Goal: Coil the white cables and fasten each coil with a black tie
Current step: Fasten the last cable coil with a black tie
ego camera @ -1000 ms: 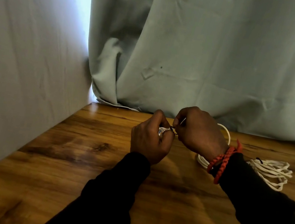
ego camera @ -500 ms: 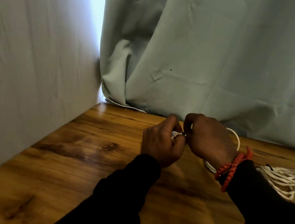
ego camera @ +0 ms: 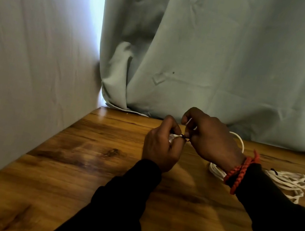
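Both hands up just above the wooden worktop [ego camera: 78, 163], meeting at centre-far. Left hand [ego camera: 160, 149]: fingers curled round a small bunch of white cable [ego camera: 171, 137], only a bit of it showing betw. thumb & fingers. Black tie [ego camera: 184, 137] sits right where the two hands meet, looks wrapped on the cable; too small to tell how far it's fastened. Right hand [ego camera: 210, 138]: fingers pinched together on the tie end, w/ a thin pale strand [ego camera: 189, 121] sticking up betw. thumb & forefinger.

Rest of that cable loops out behind & under the right hand as a white coil [ego camera: 217, 170], lying on the worktop, partly hidden by the wrist. Further right, near the right forearm, a second white bundle [ego camera: 288, 181] lies flat on the worktop w/ a black tie bit [ego camera: 274, 171] at its far-left end.

Right wrist has a red braided band [ego camera: 238, 176]; both sleeves black. Grey-green curtain [ego camera: 229, 57] hangs along the far edge, pale cloth wall [ego camera: 26, 52] on the left.
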